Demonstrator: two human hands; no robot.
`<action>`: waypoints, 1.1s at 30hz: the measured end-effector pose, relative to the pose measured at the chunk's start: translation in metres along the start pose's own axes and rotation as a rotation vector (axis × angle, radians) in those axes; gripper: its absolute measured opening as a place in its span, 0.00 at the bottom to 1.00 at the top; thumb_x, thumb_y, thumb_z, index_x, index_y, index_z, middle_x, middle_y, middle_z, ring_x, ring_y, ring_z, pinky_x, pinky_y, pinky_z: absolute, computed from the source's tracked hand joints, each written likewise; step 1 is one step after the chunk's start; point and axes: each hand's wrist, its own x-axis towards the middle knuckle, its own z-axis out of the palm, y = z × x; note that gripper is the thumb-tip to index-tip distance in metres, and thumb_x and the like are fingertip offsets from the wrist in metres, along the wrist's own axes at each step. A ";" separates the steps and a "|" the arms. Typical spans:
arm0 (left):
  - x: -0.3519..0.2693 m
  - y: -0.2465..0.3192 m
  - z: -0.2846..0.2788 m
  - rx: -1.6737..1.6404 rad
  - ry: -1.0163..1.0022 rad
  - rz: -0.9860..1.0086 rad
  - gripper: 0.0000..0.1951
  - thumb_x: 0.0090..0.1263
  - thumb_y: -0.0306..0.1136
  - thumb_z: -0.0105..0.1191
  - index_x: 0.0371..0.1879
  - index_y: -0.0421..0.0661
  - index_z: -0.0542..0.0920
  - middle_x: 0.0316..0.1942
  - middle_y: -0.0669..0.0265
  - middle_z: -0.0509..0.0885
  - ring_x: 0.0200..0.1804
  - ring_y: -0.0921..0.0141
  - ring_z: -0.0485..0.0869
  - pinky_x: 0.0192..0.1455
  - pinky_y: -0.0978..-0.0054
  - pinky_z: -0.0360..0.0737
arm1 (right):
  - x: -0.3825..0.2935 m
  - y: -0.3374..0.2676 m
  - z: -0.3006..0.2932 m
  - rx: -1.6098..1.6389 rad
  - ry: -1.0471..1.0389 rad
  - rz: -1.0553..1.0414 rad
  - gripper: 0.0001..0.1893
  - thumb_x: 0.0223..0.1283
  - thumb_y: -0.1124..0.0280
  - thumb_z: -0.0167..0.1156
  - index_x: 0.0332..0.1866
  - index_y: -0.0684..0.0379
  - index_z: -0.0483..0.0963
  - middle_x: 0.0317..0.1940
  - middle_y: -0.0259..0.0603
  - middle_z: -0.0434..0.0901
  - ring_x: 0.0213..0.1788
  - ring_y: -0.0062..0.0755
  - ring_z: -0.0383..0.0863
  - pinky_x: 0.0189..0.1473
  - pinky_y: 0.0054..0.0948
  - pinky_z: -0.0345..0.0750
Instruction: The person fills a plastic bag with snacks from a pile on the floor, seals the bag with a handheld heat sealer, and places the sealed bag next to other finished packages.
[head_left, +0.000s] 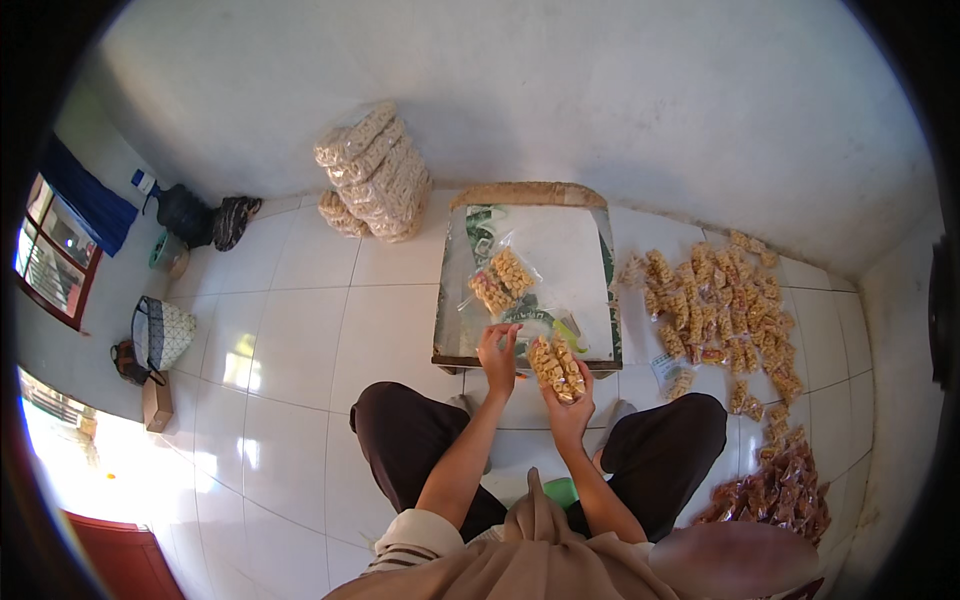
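Observation:
My right hand (568, 415) holds a clear plastic bag of ring-shaped snacks (556, 366) at the near edge of a low table (559, 225). Just left of that bag, my left hand (498, 356) is raised over the same edge, fingers apart, with nothing seen in it. Beyond my left hand, another clear bag of snacks (511, 271) lies on the tabletop, a second one (490, 293) beside it. A light green tool with a metal part (570, 335), its kind unclear, rests near the table's front right.
Many filled snack bags (709, 300) cover the floor on the right, with reddish packets (776, 491) nearer me. Large clear sacks of pale rings (379, 180) stand by the wall. A patterned bag (163, 334), a cardboard box (157, 403) and a water jug (184, 216) are at the left.

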 end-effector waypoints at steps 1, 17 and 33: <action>-0.002 0.005 0.000 0.040 -0.015 0.028 0.09 0.66 0.33 0.53 0.32 0.41 0.83 0.31 0.63 0.78 0.33 0.69 0.79 0.37 0.74 0.73 | 0.000 0.000 -0.002 -0.005 0.015 0.062 0.30 0.46 0.83 0.63 0.58 0.67 0.62 0.52 0.44 0.73 0.49 0.30 0.76 0.53 0.26 0.72; -0.009 0.030 -0.007 0.039 -0.060 0.347 0.01 0.61 0.22 0.54 0.30 0.39 0.78 0.33 0.61 0.76 0.40 0.64 0.76 0.44 0.71 0.72 | 0.079 0.068 0.020 0.437 -0.031 0.628 0.15 0.53 0.77 0.61 0.47 0.63 0.71 0.41 0.36 0.78 0.41 0.26 0.79 0.40 0.22 0.78; 0.088 -0.061 -0.005 -0.510 -0.053 -0.717 0.32 0.66 0.44 0.52 0.65 0.50 0.53 0.44 0.62 0.71 0.37 0.75 0.73 0.35 0.78 0.74 | 0.112 0.130 0.071 0.682 -0.209 0.785 0.15 0.53 0.75 0.61 0.47 0.62 0.72 0.41 0.33 0.78 0.44 0.24 0.77 0.46 0.23 0.74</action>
